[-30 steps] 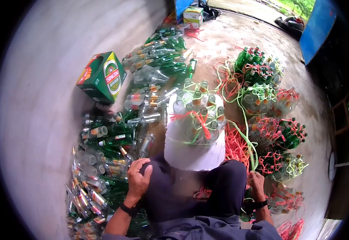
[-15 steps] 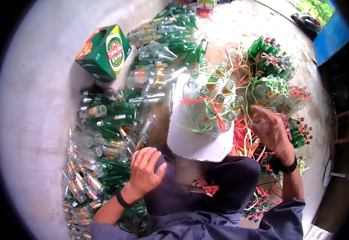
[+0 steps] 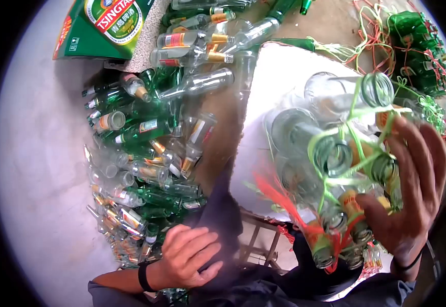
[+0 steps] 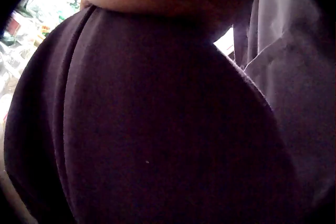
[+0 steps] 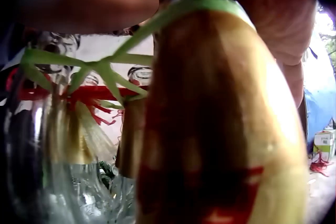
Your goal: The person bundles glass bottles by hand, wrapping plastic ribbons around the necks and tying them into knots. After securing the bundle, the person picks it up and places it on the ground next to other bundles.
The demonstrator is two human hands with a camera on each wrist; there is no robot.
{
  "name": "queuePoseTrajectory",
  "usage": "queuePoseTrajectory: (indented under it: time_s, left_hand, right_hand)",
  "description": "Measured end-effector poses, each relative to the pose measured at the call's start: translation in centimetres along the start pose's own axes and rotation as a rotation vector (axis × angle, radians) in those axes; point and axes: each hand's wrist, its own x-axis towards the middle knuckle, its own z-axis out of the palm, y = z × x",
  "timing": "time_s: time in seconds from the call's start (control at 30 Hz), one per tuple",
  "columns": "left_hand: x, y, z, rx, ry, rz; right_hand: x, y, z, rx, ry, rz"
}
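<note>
A bundle of clear glass bottles (image 3: 330, 158), tied round the necks with light green string (image 3: 356, 138), stands on a white slab (image 3: 259, 117). Red string (image 3: 279, 197) also runs round it. My right hand (image 3: 412, 189) is at the bundle's right side, fingers extended and thumb spread apart over the bottle necks. In the right wrist view, a gold-foiled bottle neck (image 5: 210, 98) is right under that hand, its top hidden. My left hand (image 3: 190, 256) rests with relaxed fingers on the dark trouser leg (image 4: 157, 119).
Many green and clear bottles (image 3: 146, 128) lie piled along the wall on the left. A green Tsingtao carton (image 3: 103, 30) stands above them. More tied green bottles (image 3: 420, 56) stand at the far right. Loose string (image 3: 371, 36) lies on the floor behind the slab.
My right hand has let go of the green string ends and moved up to the bundle's bottle necks. The head view has come closer to the bundle. My left hand stays on the leg.
</note>
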Motion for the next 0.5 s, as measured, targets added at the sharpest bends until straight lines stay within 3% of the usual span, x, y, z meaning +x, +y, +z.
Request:
queuePoseTrajectory:
  time_s: [0.2,0.5]
  left_hand:
    - [1.0,-0.5,-0.5,-0.137,-0.068,-0.071]
    - [0.2,0.0,-1.1,-0.226,-0.094,-0.132]
  right_hand:
    - [-0.8,0.0,0.3,0.083,-0.027,0.035]
    - [0.2,0.0,0.8,0.275,0.128,0.073]
